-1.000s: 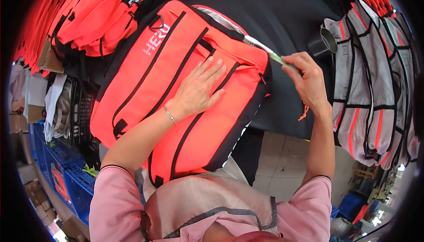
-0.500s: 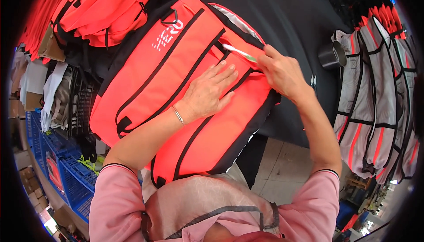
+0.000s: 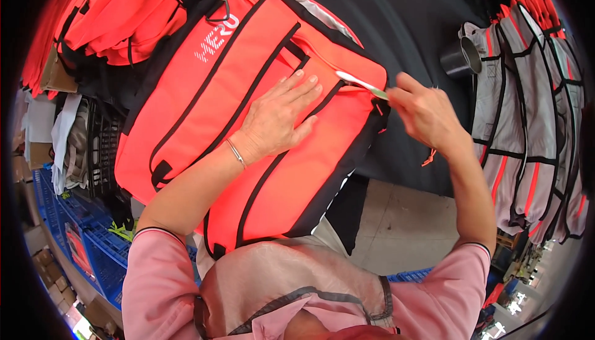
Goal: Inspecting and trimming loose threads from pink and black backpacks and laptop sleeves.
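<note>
A bright red-orange backpack [image 3: 248, 48] with black trim lies flat on the black-covered table, its near end against my apron. My left hand [image 3: 279, 114] rests open on it, palm down and fingers stretched across a black-edged strap. Beyond the right-hand corner of the bag, my right hand [image 3: 424, 107] is closed round the green end of a slim white-and-green stick [image 3: 359, 82], somewhat like a toothbrush. The white part of the stick lies along the fold beside the bag's edge. Some blur covers the right fingers. A grey lining shows at the bag's far edge.
More red-orange bags [image 3: 130, 11] are piled at the far left, near a black basket [image 3: 102, 148] and blue crates [image 3: 80, 216]. To the right, a dark metal cup [image 3: 462, 60] stands beside hanging grey fabric panels [image 3: 520, 123] with black binding. The black table cover [image 3: 403, 24] extends behind the bag.
My right hand has drawn the stick to the right and slightly toward me, along the bag's edge. The bag and my left hand appear shifted a little left and up in the view.
</note>
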`<state>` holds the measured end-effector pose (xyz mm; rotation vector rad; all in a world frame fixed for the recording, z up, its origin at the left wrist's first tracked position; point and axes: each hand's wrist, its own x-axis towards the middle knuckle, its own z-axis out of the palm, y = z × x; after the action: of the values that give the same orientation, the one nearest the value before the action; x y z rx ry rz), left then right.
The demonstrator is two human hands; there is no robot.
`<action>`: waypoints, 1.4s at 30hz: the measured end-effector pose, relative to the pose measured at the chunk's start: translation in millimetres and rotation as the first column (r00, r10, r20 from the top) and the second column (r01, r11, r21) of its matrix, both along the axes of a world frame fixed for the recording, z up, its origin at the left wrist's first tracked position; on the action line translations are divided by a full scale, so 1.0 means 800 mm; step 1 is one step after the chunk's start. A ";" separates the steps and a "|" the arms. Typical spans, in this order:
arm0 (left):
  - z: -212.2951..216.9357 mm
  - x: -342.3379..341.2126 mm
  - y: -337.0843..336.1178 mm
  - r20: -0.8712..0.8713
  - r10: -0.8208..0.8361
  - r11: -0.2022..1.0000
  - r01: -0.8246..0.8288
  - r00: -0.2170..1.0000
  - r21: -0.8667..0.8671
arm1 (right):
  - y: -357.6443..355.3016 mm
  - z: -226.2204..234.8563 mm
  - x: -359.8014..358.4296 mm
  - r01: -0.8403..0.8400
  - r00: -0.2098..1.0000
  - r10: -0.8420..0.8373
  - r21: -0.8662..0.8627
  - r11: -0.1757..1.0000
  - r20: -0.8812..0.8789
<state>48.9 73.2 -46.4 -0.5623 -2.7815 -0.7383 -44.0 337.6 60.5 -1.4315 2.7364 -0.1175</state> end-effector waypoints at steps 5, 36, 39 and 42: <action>0.003 -0.001 0.005 -0.044 0.011 0.999 -0.012 0.999 -0.038 | 0.000 0.013 0.003 0.125 0.992 -0.125 -0.033 0.992 -0.004; 0.000 -0.036 -0.126 0.024 0.115 0.993 -0.114 0.993 -0.042 | -0.170 -0.090 -0.097 -0.057 0.994 0.083 -0.328 0.943 0.065; -0.005 -0.042 -0.124 0.025 0.114 0.993 -0.113 0.993 -0.031 | -0.202 -0.100 -0.118 -0.078 0.995 0.094 -0.334 0.939 0.030; -0.006 -0.032 -0.132 0.041 0.150 0.988 -0.149 0.988 -0.030 | -0.182 -0.087 -0.100 -0.109 0.988 0.137 -0.312 0.944 0.069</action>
<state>23.3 -32.1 -51.3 -0.3406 -2.8389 -0.6892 -124.2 191.9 -8.8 -1.6181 2.6341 -0.6121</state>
